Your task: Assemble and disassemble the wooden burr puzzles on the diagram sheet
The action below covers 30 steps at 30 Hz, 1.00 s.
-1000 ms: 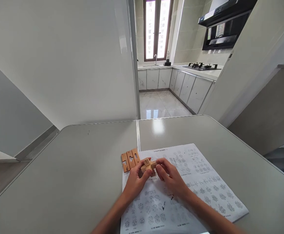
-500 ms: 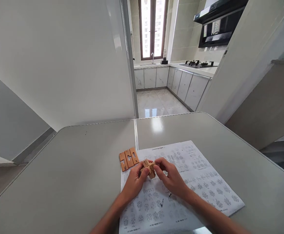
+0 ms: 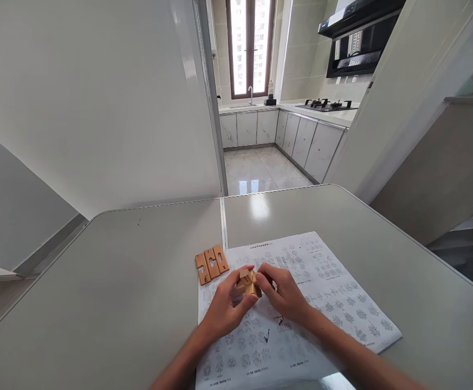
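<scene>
A small wooden burr puzzle of crossed, interlocking bars is held between both hands above a printed sheet. My left hand grips it from the left, thumb along its lower side and fingers behind it. From the right, my right hand pinches it with thumb and index finger; its other fingers are curled. Beneath lies the white instruction sheet, covered in small line diagrams and a few pen marks. Beyond my left hand, flat wooden puzzle pieces with cut-out slots and written numbers lie side by side at the sheet's corner.
The grey table has a seam running away from me and rounded far corners. A white wall panel rises behind it on the left. Past the doorway are kitchen cabinets, a gas stove and a window.
My left thumb has moved down to the lower edge of the wooden puzzle, and the puzzle has turned slightly. The whole view has shifted a little.
</scene>
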Each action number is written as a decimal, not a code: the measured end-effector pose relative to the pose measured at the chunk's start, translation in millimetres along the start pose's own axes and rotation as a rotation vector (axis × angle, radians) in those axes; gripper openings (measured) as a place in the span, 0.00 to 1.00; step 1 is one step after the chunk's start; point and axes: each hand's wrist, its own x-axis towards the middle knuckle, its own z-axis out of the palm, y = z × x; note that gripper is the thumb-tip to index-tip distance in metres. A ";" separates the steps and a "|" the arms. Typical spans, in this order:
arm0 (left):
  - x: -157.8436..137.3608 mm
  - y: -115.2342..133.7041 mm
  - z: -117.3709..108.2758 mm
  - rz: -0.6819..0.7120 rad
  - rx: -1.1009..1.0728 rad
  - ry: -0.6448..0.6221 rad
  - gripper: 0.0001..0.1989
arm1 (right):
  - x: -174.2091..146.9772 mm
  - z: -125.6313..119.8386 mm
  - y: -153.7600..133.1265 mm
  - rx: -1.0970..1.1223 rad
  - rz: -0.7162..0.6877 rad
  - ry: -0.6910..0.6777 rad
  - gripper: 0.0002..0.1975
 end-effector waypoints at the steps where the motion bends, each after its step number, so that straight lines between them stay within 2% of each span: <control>1: -0.3 -0.4 0.4 0.004 0.019 0.004 0.28 | 0.3 0.2 -0.1 -0.010 0.000 0.006 0.20; 10: -2.2 -8.6 2.6 0.119 0.101 0.083 0.35 | 2.1 7.2 7.4 0.067 0.138 0.030 0.24; 19: 0.2 -4.8 1.3 0.207 0.140 0.115 0.33 | 2.2 6.6 8.6 0.114 0.190 0.014 0.26; 23: 0.4 -4.8 1.7 0.193 0.154 0.136 0.34 | 2.8 7.6 10.9 0.143 0.216 0.015 0.26; 30: 1.9 -3.8 -0.2 0.220 0.203 0.186 0.34 | 4.1 8.5 15.3 0.327 0.282 -0.042 0.28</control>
